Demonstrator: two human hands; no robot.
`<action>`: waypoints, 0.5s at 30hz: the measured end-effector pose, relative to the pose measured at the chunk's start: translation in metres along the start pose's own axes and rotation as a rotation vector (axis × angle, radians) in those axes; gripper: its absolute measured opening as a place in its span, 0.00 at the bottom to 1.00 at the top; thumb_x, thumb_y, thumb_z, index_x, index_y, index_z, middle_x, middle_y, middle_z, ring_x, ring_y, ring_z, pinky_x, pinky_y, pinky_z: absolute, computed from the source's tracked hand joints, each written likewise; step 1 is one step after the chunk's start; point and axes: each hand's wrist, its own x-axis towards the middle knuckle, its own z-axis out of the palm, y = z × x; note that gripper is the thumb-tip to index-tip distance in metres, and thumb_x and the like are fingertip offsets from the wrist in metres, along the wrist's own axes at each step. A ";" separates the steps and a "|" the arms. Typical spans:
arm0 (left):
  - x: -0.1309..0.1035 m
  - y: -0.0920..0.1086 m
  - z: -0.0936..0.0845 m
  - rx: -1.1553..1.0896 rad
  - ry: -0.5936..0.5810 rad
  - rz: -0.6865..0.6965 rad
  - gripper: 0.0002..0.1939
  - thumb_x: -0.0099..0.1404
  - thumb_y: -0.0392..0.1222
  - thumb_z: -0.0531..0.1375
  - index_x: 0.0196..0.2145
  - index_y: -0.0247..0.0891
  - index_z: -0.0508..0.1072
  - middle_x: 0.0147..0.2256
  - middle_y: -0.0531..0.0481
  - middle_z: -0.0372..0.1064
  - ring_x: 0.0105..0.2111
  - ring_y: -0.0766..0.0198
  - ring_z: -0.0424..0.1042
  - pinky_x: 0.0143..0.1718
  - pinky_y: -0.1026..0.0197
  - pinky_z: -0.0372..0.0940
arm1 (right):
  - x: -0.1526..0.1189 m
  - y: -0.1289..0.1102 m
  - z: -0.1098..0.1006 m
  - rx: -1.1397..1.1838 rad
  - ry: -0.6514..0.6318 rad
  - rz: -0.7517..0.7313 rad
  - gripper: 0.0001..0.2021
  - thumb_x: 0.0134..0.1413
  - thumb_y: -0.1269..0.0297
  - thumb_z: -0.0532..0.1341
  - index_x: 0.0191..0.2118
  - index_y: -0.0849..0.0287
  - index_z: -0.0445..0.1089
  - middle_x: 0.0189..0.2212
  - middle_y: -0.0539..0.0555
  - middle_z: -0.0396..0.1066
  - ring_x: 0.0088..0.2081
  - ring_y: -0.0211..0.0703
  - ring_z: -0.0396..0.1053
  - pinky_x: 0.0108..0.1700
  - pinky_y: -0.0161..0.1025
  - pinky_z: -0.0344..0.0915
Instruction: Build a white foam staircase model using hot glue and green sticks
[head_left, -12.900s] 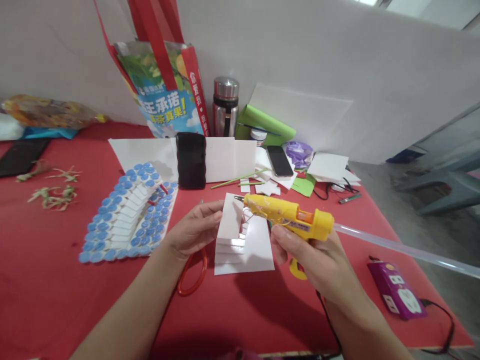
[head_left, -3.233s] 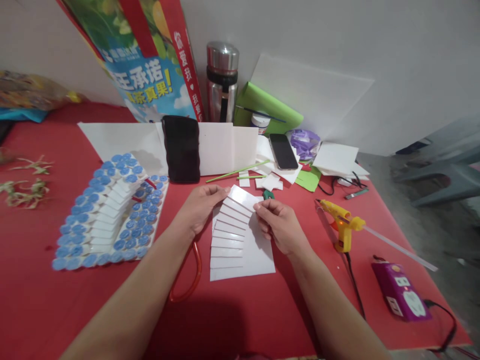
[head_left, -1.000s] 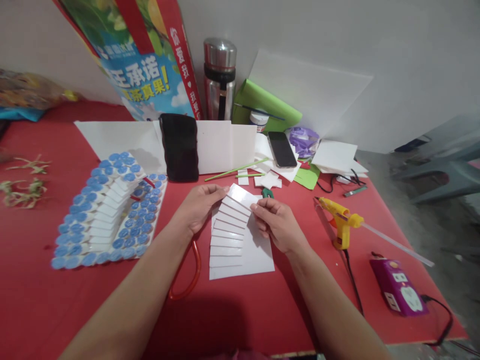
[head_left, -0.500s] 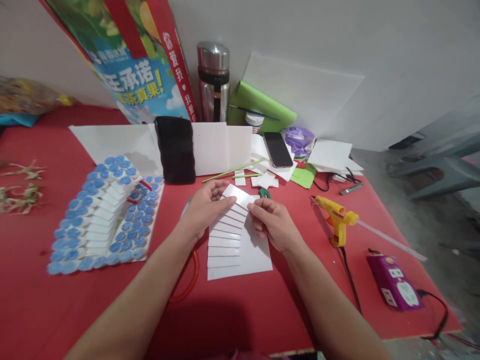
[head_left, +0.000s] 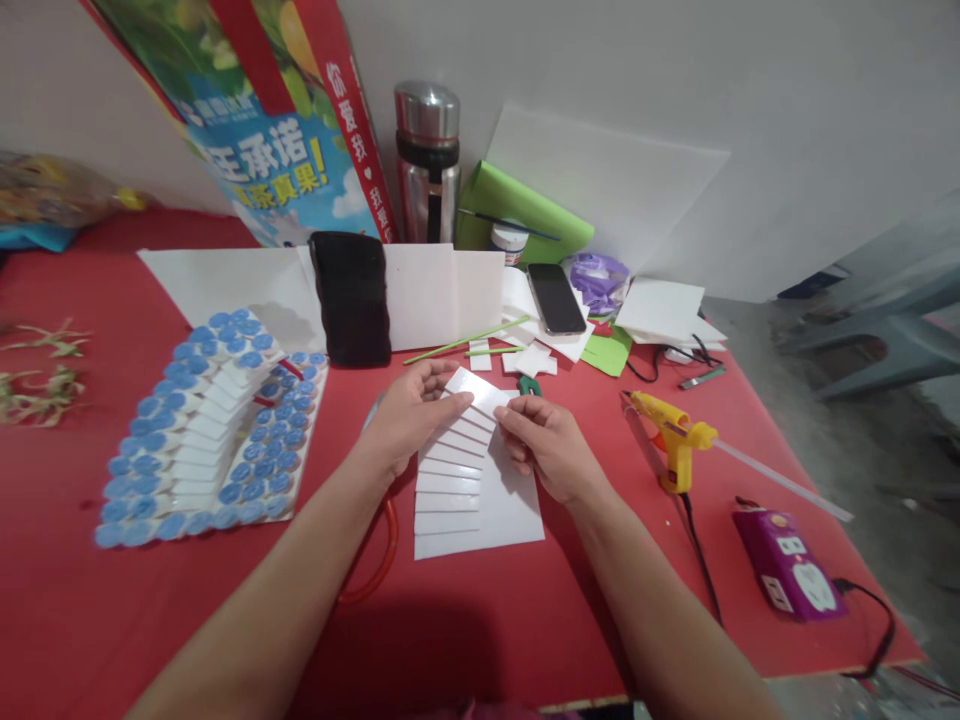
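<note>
Overlapping white strips, like small steps [head_left: 448, 485], curve up the left side of a white board [head_left: 511, 512] on the red table. At the far end lies the topmost white strip [head_left: 474, 385]. My left hand [head_left: 411, 418] is closed on its left end, thumb on top and fingers around the far edge. With thumb and index finger, my right hand [head_left: 546, 445] pinches its right corner; the other fingers are curled. Under my left forearm, orange-handled scissors or a similar tool [head_left: 391, 545] is partly hidden. A green-handled tool [head_left: 528, 386] lies just beyond my right hand.
To the left sits a similar stepped piece with blue rosettes [head_left: 262, 465]. A yellow glue gun [head_left: 679, 435] and a purple power box [head_left: 787, 565] with cords lie right. Behind stand a black phone-like object [head_left: 351, 300], a steel flask [head_left: 427, 160], and a phone [head_left: 556, 298].
</note>
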 end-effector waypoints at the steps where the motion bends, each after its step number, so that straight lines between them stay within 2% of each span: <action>1: 0.000 -0.001 -0.001 0.017 -0.001 0.009 0.28 0.53 0.44 0.75 0.50 0.37 0.75 0.45 0.44 0.77 0.43 0.58 0.75 0.45 0.56 0.69 | 0.000 -0.001 -0.001 -0.009 0.001 0.007 0.22 0.45 0.48 0.77 0.29 0.59 0.69 0.21 0.44 0.64 0.18 0.30 0.57 0.14 0.29 0.53; 4: 0.001 -0.001 -0.005 0.053 0.031 0.058 0.27 0.59 0.53 0.72 0.51 0.36 0.75 0.43 0.44 0.76 0.42 0.58 0.75 0.44 0.55 0.69 | -0.002 -0.006 -0.007 -0.048 0.010 0.019 0.23 0.48 0.44 0.75 0.30 0.60 0.72 0.25 0.47 0.67 0.18 0.30 0.59 0.13 0.29 0.54; 7: 0.001 0.000 -0.013 0.087 0.106 0.131 0.27 0.63 0.60 0.68 0.50 0.36 0.76 0.42 0.43 0.77 0.39 0.58 0.74 0.42 0.55 0.68 | -0.003 -0.012 -0.016 -0.066 0.043 -0.022 0.23 0.53 0.43 0.72 0.35 0.61 0.76 0.27 0.47 0.67 0.18 0.30 0.59 0.13 0.29 0.55; 10: 0.000 -0.001 -0.020 0.105 0.162 0.181 0.27 0.66 0.64 0.64 0.47 0.37 0.76 0.42 0.43 0.77 0.38 0.57 0.75 0.40 0.55 0.68 | -0.003 -0.018 -0.026 -0.019 0.089 -0.115 0.19 0.56 0.45 0.71 0.37 0.59 0.77 0.27 0.47 0.67 0.18 0.30 0.58 0.13 0.29 0.56; 15: 0.002 -0.005 -0.025 0.144 0.155 0.237 0.27 0.67 0.66 0.62 0.44 0.37 0.75 0.42 0.42 0.78 0.37 0.57 0.76 0.41 0.54 0.69 | -0.004 -0.029 -0.038 0.003 0.167 -0.280 0.14 0.57 0.51 0.71 0.36 0.58 0.76 0.26 0.46 0.67 0.17 0.29 0.57 0.14 0.30 0.56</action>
